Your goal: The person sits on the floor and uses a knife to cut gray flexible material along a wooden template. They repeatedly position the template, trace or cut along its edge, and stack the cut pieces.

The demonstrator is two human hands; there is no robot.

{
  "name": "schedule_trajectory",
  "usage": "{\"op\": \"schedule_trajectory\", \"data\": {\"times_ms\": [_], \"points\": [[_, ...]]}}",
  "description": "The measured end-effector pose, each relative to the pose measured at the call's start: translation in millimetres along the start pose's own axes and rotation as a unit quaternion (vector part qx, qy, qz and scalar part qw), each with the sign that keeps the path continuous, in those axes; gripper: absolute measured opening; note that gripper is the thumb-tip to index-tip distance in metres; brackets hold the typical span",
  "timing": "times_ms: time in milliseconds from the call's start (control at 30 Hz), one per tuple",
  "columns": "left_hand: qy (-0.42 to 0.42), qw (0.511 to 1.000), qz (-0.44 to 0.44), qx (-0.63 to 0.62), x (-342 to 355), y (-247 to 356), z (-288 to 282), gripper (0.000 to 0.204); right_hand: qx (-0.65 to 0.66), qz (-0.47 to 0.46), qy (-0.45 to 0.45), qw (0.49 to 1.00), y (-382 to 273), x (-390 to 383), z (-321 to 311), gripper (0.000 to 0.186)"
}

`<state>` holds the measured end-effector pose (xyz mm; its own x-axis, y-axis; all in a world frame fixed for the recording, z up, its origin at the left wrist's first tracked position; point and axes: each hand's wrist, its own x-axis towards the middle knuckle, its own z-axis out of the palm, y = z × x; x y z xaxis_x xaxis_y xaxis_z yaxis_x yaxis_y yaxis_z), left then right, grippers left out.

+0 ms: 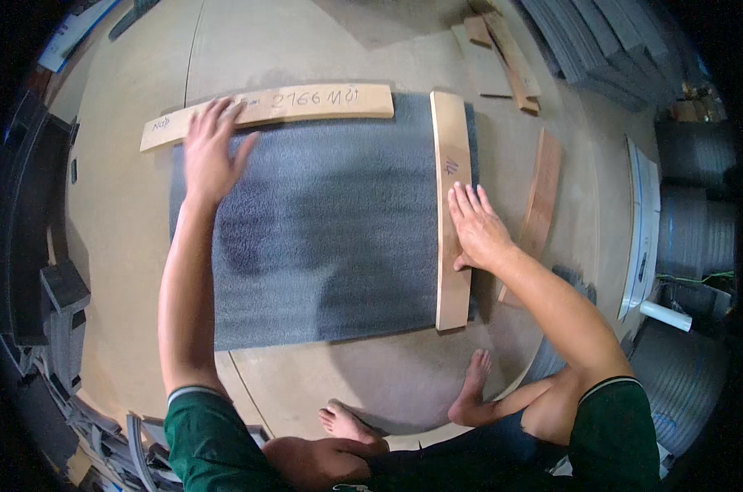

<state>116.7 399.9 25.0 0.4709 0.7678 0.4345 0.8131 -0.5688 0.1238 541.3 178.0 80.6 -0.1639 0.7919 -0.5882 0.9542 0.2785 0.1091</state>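
Nearest the camera are the person's dark green sleeves (617, 430), on the near side of the dark grey sheet (322, 238), which serves as landmark and lies flat on the tan floor (117, 271). Two pale wooden boards lie on it. The far board (322, 101), bearing handwriting, runs along the sheet's far edge, its left end projecting past the sheet's left side. The side board (442, 205) runs along the right edge, a narrow margin of sheet exposed beyond. Left hand (211, 156): fingers spread, thumb out, laid over the far board's left part, not wrapped around it. Right hand (478, 230): fingers nearly straight, resting on the side board just below its mid-length, not clenched. Handling, as judged: boards stiff, fairly light, liable to slide unless pressed; best held by their long edges. Sheet probably soft, light and flexible, likely to sag; best taken at two opposite edges.
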Motion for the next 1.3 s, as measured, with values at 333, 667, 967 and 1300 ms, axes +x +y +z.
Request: {"op": "schedule_trajectory", "data": {"times_ms": [333,667,967,1300], "points": [[-0.052,0.738,-0.673,-0.001,-424.3,22.8,-156.2,0.049,-0.023,0.039,-0.017,0.999,-19.9,-4.4,-10.7,0.157],[-0.216,0.689,-0.692,-0.021,-536.4,60.7,-188.7,0.042,-0.113,-0.064,-0.013,0.991,-17.4,-9.2,-15.1,0.141],[-0.066,0.618,-0.715,-0.321,-349.6,205.8,-245.6,0.024,-0.051,-0.069,0.024,0.996,-2.3,-10.2,10.0,0.148],[-0.238,0.802,-0.454,-0.307,27.1,342.4,11.3,0.037,-0.042,-0.06,-0.037,0.997,-5.8,-5.4,4.0,0.14]]}}
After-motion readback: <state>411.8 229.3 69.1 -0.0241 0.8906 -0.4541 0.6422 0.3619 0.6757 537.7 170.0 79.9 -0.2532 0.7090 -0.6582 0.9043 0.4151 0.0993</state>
